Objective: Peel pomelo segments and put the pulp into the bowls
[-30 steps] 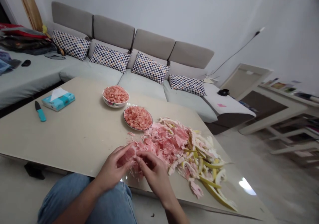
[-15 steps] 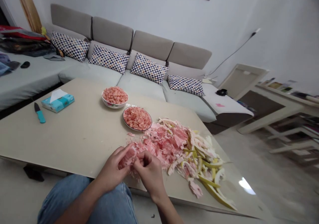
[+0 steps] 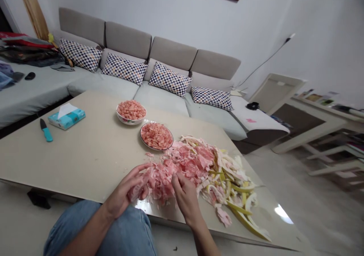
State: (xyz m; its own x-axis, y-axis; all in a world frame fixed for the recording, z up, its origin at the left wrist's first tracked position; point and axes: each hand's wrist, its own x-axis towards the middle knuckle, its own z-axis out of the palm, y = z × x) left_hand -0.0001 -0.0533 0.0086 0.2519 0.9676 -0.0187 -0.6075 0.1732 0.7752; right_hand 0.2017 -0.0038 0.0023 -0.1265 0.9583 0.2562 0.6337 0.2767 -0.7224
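My left hand (image 3: 123,193) is curled round a pink pomelo segment (image 3: 136,190) near the front edge of the table. To its right, my right hand (image 3: 184,195) is in a pinch over the peel heap; whatever is between the fingertips is too small to make out. Pink membrane scraps (image 3: 187,163) lie in a pile under and beyond both hands. Pomelo rind strips (image 3: 241,189), white and yellow-green, spread out on the right side. Behind the pile stand a plate of pomelo pulp (image 3: 156,135) and a bowl of pomelo pulp (image 3: 131,110).
A small knife (image 3: 46,130) with a turquoise handle and a blue tissue pack (image 3: 66,116) lie at the table's left. The table (image 3: 85,157) has its front edge right above my knee (image 3: 99,229). A sofa (image 3: 159,96) with checkered cushions runs behind.
My hands have come apart: the right moved away to the right, the left drew slightly left and down with the pomelo segment. The view tilted slightly upward.
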